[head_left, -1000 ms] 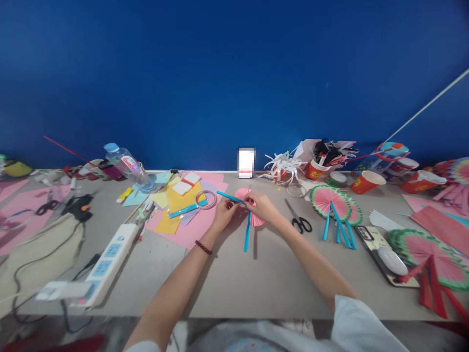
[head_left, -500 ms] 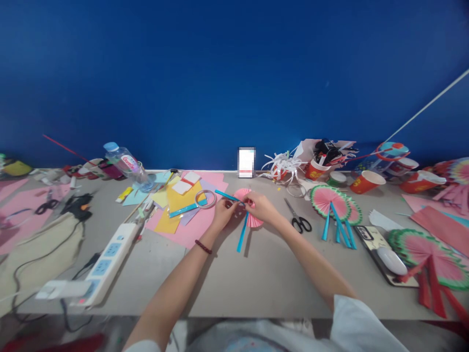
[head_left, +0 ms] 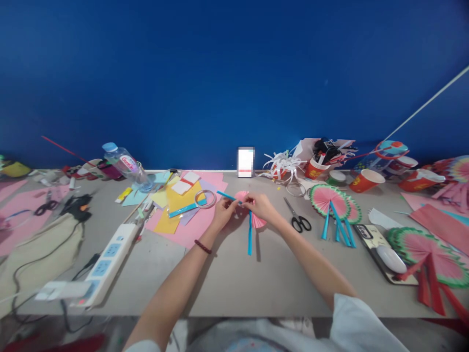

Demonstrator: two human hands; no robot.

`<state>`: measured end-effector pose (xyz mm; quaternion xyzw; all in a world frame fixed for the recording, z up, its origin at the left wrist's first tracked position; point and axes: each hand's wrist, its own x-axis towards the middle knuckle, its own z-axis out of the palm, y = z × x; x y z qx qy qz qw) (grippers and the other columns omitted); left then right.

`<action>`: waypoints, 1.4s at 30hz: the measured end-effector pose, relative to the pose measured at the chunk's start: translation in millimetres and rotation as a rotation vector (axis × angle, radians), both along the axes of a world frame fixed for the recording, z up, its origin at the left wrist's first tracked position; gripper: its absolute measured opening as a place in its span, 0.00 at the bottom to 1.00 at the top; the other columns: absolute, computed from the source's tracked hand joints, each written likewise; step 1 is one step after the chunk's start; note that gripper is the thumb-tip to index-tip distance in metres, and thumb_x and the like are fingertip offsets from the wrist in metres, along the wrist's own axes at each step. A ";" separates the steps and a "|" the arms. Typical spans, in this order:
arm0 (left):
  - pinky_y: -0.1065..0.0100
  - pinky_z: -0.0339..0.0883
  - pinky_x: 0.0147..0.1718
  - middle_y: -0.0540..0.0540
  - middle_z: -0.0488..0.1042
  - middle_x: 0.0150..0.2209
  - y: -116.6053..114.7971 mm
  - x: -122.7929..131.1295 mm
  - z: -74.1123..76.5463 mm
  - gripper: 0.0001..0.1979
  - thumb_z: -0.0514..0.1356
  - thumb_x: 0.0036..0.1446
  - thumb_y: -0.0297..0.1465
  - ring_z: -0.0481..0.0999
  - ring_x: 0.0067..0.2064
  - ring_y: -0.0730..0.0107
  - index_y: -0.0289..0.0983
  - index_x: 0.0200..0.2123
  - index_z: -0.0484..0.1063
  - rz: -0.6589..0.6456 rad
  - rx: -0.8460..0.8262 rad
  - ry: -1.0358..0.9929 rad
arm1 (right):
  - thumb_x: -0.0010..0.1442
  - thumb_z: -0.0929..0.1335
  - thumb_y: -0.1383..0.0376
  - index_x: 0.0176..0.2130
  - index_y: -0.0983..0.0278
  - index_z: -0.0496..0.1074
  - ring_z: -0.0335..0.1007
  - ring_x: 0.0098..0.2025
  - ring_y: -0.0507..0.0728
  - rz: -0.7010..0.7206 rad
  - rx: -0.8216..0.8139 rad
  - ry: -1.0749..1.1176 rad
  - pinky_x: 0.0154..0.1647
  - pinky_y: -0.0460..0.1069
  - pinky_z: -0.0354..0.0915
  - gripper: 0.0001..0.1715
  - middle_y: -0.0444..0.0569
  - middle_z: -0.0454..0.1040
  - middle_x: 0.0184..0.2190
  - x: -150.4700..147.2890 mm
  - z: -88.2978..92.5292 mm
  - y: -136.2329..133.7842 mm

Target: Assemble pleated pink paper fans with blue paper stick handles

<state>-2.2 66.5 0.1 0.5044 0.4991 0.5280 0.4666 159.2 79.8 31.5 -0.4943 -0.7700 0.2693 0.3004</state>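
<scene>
Above the middle of the table my two hands meet at a pleated pink paper fan (head_left: 259,221). My left hand (head_left: 223,213) is closed in a pinch on a blue paper strip (head_left: 224,195), whose free end points up and left. My right hand (head_left: 259,206) pinches close to the left fingertips and partly covers the fan. Another blue strip (head_left: 249,237) hangs down below the fingers, casting a shadow on the table. The exact spot between the fingertips is too small to make out.
Black scissors (head_left: 301,223) lie to the right, beside finished-looking pink-green fans (head_left: 330,198). A phone with a white mouse (head_left: 392,259) on it is further right. At left are coloured papers (head_left: 194,230), a tape roll (head_left: 205,199), a power strip (head_left: 110,259) and a bottle (head_left: 126,161).
The hanging blue strip has swung right and now points nearly straight down. The fan has shifted slightly right with it. Both hands keep their pinch in almost the same place.
</scene>
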 end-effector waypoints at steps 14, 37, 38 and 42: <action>0.72 0.54 0.19 0.54 0.61 0.14 -1.5 2.5 -5.0 0.20 0.62 0.51 0.43 0.61 0.18 0.77 0.37 0.17 0.62 0.040 0.034 -0.079 | 0.54 0.66 0.60 0.26 0.65 0.73 0.65 0.28 0.52 0.050 -0.159 0.181 0.31 0.45 0.59 0.12 0.44 0.73 0.24 -0.4 -6.1 1.5; 0.71 0.58 0.22 0.53 0.62 0.14 -3.1 0.9 -1.0 0.20 0.57 0.57 0.45 0.63 0.19 0.75 0.37 0.20 0.68 0.069 0.087 0.002 | 0.50 0.72 0.66 0.27 0.65 0.75 0.67 0.28 0.51 0.058 -0.159 -0.007 0.31 0.45 0.58 0.03 0.44 0.74 0.24 9.4 1.9 4.8; 0.71 0.59 0.23 0.53 0.62 0.14 -3.5 0.9 -0.2 0.21 0.57 0.57 0.45 0.63 0.19 0.75 0.37 0.20 0.67 0.076 0.089 -0.001 | 0.50 0.71 0.67 0.27 0.65 0.75 0.67 0.28 0.51 0.048 -0.138 -0.031 0.31 0.45 0.58 0.03 0.45 0.75 0.24 9.5 1.2 4.9; 0.73 0.59 0.21 0.53 0.64 0.15 -5.0 2.7 1.3 0.20 0.56 0.57 0.46 0.63 0.18 0.76 0.36 0.22 0.69 0.050 0.060 -0.013 | 0.51 0.70 0.69 0.26 0.65 0.75 0.65 0.27 0.51 0.001 -0.066 -0.087 0.31 0.45 0.56 0.04 0.45 0.75 0.24 8.0 -2.0 5.1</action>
